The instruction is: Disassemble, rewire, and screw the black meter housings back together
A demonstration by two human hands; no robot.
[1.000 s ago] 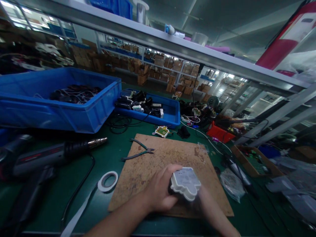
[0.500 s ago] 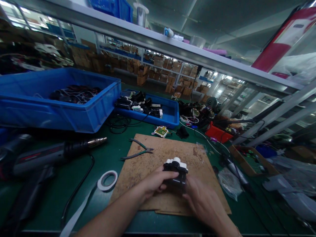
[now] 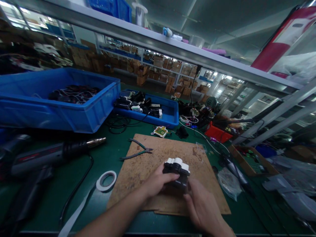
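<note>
A black plastic housing with white parts along its top is held over the brown board. My left hand grips its left side, the thumb lying across the front face. At the right edge of the housing is my right hand, its fingers curled against the side and partly hidden; it looks to be steadying the piece. Behind my left hand, green-handled cutting pliers lie spread on the board's left edge. A roll of white tape with a loose tail rests left of the board.
A heat gun lies at the left below a large blue bin of wired parts. Farther back are a blue tray with black housings and a small circuit board. To the right are a plastic bag and a cardboard box.
The housing has shifted slightly right and tilted a little between my hands. My right hand, blurred before, is now sharper and stays at its right side.
</note>
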